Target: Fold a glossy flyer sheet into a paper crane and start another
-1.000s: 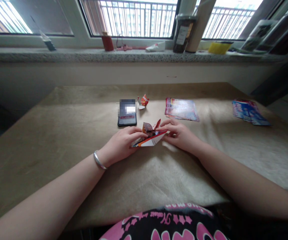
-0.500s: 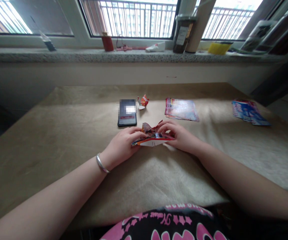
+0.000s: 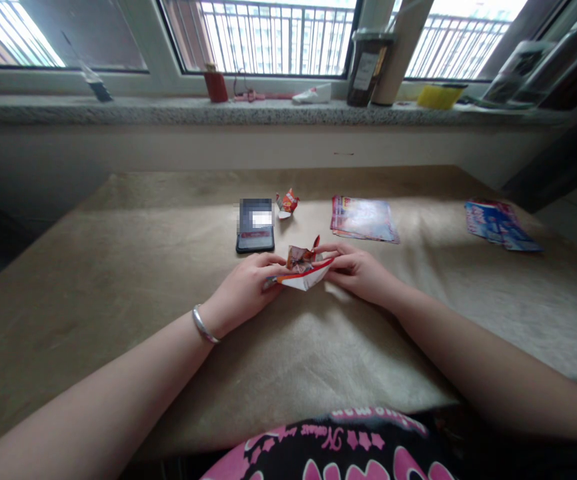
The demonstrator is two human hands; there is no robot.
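Fingers of both hands closed on one folded paper

Left end gripped by the left hand, right end pinched by the right hand; probably held from both sides so the folds are steadied. Beyond the left fingers, one phone is laid flat, one small folded figure just beside it, likely kept out of the fingers' way. Two piles counted: one pink pile beyond the right fingers, one blue pile farther to their right. Sheets per pile cannot be counted.
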